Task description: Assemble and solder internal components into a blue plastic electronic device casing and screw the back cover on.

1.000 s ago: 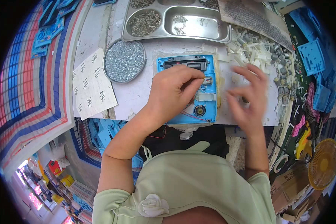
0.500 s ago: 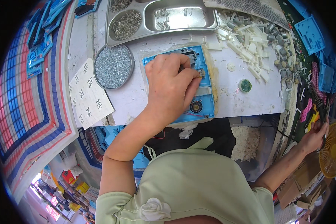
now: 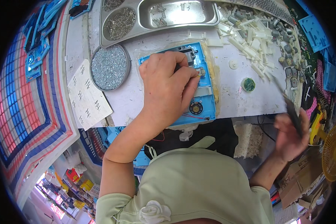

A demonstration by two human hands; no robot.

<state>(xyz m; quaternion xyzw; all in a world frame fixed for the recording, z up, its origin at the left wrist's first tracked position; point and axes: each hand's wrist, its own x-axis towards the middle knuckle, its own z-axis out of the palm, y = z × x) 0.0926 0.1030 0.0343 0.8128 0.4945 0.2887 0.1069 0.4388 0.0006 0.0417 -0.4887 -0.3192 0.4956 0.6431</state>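
A blue plastic casing (image 3: 208, 105) lies on a clear-wrapped pad in front of me. My left hand (image 3: 164, 84) rests over it, thumb and fingertips pinched by a small metal part (image 3: 201, 71) at its right side. Whatever sits in that pinch is too small to make out. Below the fingers, a round black speaker (image 3: 196, 108) is set in the casing, with a thin red wire nearby. My right hand (image 3: 292, 136), smeared by motion, is closed around the black handle of a soldering iron (image 3: 294, 117), its thin tip pointing up and left over the table edge.
A round tin of small screws (image 3: 110, 67) and a paper sheet (image 3: 87, 97) lie left. Behind is a metal tray (image 3: 168, 29) with springs. White plastic parts (image 3: 250, 44) and small motors (image 3: 289, 61) pile up right, near a green-topped roll (image 3: 248, 84) and yellow fan (image 3: 331, 153).
My right hand has swung in from the far right toward the table, bringing up the soldering iron. My left hand keeps its pinch over the casing.
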